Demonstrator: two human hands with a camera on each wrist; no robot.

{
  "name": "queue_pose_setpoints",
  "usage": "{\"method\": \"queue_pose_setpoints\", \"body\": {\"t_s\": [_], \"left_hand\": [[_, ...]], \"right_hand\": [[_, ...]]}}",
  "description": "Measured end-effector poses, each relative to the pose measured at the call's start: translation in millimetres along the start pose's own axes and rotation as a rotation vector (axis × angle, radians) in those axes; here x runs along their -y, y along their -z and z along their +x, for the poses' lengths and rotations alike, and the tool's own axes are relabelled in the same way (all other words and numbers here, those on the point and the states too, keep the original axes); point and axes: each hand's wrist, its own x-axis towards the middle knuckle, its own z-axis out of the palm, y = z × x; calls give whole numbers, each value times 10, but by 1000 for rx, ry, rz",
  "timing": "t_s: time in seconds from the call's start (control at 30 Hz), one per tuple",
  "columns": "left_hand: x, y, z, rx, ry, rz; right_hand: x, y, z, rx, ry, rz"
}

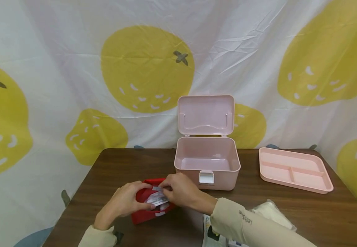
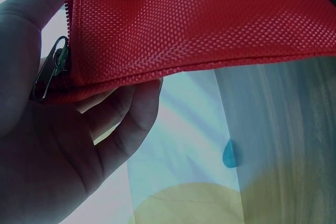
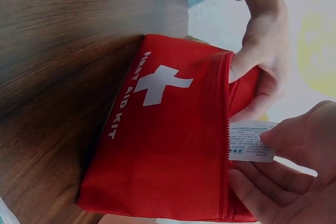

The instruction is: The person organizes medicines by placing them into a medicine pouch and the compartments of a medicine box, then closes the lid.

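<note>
My right fingers (image 3: pixel 286 134) pinch a white printed packet (image 3: pixel 247 140) at the open mouth of the red pouch (image 3: pixel 173 150). My left fingers (image 2: pixel 142 114) grip the pouch at the end bearing the zip pull (image 2: pixel 51 69). The pouch is over the tabletop (image 1: pixel 116 171); base contact cannot be told. Behind and right of the pouch: an open pink box (image 1: pixel 225 180). Farther right of the pouch: a divided tray (image 1: pixel 292 161).

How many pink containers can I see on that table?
2: the open box behind and right of the red pouch, and the divided tray farther right. The right sleeve covers part of the table, so more may be hidden.
</note>
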Motion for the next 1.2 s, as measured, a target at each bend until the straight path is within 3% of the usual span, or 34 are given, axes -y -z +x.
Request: {"method": "queue_pose_setpoints", "body": {"t_s": [0.5,0.67,0.97,1.2], "left_hand": [[-16,8,16,24,60,-17],[-18,8,15,25,56,-23],[-23,18,14,36,59,-23],[-26,16,14,32,59,-26]], "right_hand": [[51,-57,-43,38,37,-171],[54,-64,-41,68,24,-183],[48,22,-82,58,6,-38],[7,209,-177,-32,14,43]]}}
